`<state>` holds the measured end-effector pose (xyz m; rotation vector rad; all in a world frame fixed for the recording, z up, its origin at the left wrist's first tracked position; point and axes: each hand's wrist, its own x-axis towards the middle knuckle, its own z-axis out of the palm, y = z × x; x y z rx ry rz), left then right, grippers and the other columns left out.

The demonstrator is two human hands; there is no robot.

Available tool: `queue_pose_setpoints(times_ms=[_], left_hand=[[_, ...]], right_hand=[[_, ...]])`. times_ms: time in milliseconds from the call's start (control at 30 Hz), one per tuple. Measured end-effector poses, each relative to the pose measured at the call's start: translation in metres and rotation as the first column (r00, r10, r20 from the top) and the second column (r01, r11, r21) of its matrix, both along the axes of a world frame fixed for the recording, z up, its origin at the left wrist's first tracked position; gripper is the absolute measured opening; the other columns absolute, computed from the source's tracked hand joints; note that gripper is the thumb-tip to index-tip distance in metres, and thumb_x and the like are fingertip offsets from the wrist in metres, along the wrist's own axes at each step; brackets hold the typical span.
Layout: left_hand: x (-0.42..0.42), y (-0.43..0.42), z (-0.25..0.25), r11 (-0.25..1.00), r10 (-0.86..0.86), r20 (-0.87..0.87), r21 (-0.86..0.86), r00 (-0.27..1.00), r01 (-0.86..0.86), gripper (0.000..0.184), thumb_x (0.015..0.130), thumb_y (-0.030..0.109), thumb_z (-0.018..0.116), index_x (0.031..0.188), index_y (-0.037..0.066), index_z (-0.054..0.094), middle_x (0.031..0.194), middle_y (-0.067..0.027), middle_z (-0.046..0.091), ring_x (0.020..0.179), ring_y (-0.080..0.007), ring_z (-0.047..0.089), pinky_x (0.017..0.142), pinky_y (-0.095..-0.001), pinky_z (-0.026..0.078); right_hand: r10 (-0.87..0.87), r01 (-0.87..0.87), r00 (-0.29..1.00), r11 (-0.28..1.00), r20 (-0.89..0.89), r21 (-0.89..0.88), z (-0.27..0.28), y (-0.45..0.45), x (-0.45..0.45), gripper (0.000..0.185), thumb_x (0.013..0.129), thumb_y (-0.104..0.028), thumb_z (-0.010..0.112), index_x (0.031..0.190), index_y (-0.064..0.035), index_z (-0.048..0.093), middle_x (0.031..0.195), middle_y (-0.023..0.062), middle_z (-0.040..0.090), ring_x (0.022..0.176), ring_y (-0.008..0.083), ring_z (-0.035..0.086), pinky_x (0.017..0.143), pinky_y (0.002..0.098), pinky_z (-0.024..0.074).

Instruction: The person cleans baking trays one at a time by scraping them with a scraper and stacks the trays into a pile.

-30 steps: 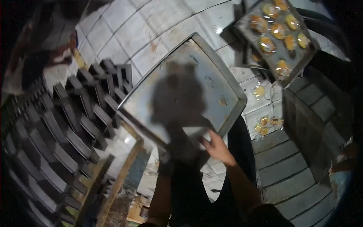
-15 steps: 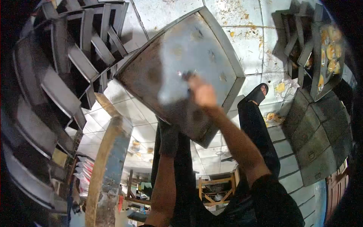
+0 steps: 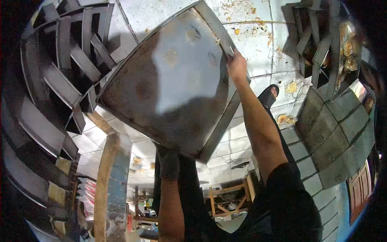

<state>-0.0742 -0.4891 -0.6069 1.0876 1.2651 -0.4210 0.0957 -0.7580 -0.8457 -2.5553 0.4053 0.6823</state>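
A large square metal baking tray (image 3: 133, 80), brown and worn with a bright patch of light in the middle, tilts in front of me. My right hand (image 3: 237, 66) is closed on its right rim, thumb over the edge. My left hand (image 3: 169, 161), in a dark grey glove, grips the near edge from below. The tray hides the left fingertips.
Criss-crossed stacks of metal trays (image 3: 60, 84) rise on the left, with more at the right beside a tray of bagged buns (image 3: 348, 48). Crumbs and scraps (image 3: 287, 119) litter the white tiled floor. A wood-edged bench (image 3: 102, 177) stands at lower left; a wooden frame (image 3: 229, 197) lies below.
My right hand has moved from the middle of the tray's surface to its right rim and taken hold. The tray has shifted slightly left; the left hand stays at its near edge.
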Motion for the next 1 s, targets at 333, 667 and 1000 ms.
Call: queue_pose_setpoints(times_ms=[333,667,1000], left_hand=[[-0.017,0.006,0.005,0.951,-0.286,-0.055,0.103,0.957,0.290,0.101,0.082,0.007,0.075,0.162,0.003,0.013,0.158,-0.0155,0.035,0.140,-0.0307,0.037,0.121,-0.0404,0.028],[-0.041,0.013,-0.016,0.992,-0.124,-0.115,0.022,0.986,0.128,0.096,0.086,0.011,0.079,0.159,0.001,0.019,0.153,-0.0144,0.040,0.137,-0.0304,0.042,0.118,-0.0441,0.034],[-0.057,-0.037,-0.025,0.854,-0.410,-0.133,0.290,0.902,0.431,0.079,0.098,0.031,0.070,0.156,0.002,0.025,0.149,-0.0183,0.044,0.136,-0.0339,0.046,0.111,-0.0464,0.045]], right_hand=[[0.216,-0.124,0.972,0.809,-0.095,0.574,0.150,0.184,0.023,0.026,0.091,-0.013,0.063,0.115,-0.0004,0.064,0.102,0.0313,0.068,0.094,0.0465,0.068,0.079,0.0513,0.0548],[0.193,-0.250,0.929,0.957,0.317,0.148,0.004,0.107,0.083,0.044,0.079,-0.004,0.073,0.123,-0.0019,0.067,0.090,0.0257,0.071,0.083,0.0428,0.070,0.073,0.0484,0.0565],[0.525,-0.552,0.828,0.701,0.196,0.451,0.161,0.085,-0.126,0.032,0.092,-0.017,0.059,0.122,-0.0083,0.066,0.122,0.0213,0.067,0.110,0.0381,0.066,0.093,0.0492,0.0541]])
